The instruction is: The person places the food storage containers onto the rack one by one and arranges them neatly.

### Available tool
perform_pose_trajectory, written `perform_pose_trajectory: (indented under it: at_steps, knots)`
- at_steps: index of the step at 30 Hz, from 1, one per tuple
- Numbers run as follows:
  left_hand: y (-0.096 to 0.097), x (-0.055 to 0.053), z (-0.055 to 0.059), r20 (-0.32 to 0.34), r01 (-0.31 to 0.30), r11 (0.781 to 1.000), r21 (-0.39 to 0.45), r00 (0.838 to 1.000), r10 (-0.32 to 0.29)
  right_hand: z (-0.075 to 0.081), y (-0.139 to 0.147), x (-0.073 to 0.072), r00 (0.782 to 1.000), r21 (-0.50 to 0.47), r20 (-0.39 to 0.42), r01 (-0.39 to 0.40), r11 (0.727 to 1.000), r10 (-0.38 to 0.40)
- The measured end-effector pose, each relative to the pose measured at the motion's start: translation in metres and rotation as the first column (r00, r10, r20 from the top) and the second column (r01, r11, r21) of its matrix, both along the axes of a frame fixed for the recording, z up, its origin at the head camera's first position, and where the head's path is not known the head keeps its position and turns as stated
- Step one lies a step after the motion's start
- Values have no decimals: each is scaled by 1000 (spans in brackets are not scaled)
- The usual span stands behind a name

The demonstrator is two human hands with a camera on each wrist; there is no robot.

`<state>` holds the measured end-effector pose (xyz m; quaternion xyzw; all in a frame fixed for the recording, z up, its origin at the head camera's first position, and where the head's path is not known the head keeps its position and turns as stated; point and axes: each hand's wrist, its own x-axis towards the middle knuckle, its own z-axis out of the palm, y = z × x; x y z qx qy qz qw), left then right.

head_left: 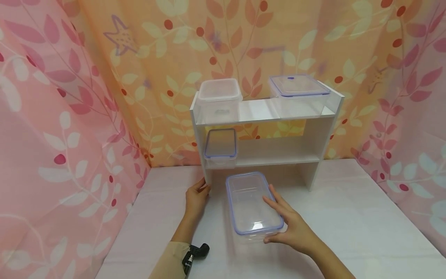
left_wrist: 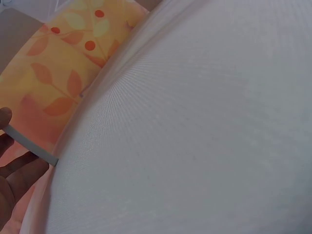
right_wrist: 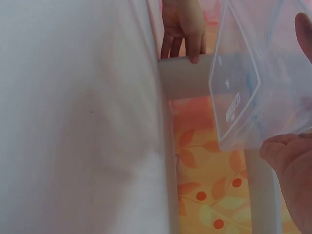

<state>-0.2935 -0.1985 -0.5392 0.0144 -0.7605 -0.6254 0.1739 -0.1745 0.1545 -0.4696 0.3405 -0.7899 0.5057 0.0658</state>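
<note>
My right hand (head_left: 294,228) grips a clear plastic food container (head_left: 252,199) with a blue-rimmed lid, thumb at its near end and fingers along its right edge. The container is in front of a small white shelf unit (head_left: 278,151); in the right wrist view its translucent wall (right_wrist: 234,97) shows beside the unit. Low on the left, my left hand (head_left: 196,197) pinches the front edge of the unit's side panel (left_wrist: 31,145), thumb on one face and fingers on the other, as the left wrist view shows.
On the top shelf stand a container with a whitish lid (head_left: 219,95) at left and a large blue-rimmed one (head_left: 299,97) at right. A smaller blue-rimmed container (head_left: 221,147) sits at the middle shelf's left end. White cloth (head_left: 352,224) covers the table; patterned curtains (head_left: 167,128) surround it.
</note>
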Motion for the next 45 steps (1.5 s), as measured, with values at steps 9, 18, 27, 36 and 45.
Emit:
perform_pose_trajectory:
  at_steps: [9,18,27,36,45]
  knots:
    - [-1,-1,3,-1,-1,1000,14,1000,1,10,10,-1,997,-71,66,-31,997,35]
    - [0,-1,3,15,18,999,26,1000,-18,23,21,2,999,-79,17,-25,997,27]
    - [1,-2,2,28,16,999,41,999,-17,37,34,3,999,-98,-13,-47,994,46]
    - [1,-1,0,22,20,999,39,1000,-21,50,48,0,999,-71,-28,-21,997,19]
    - [0,1,-1,20,21,999,46,1000,-22,65,59,-7,1000,-56,-28,-11,998,9]
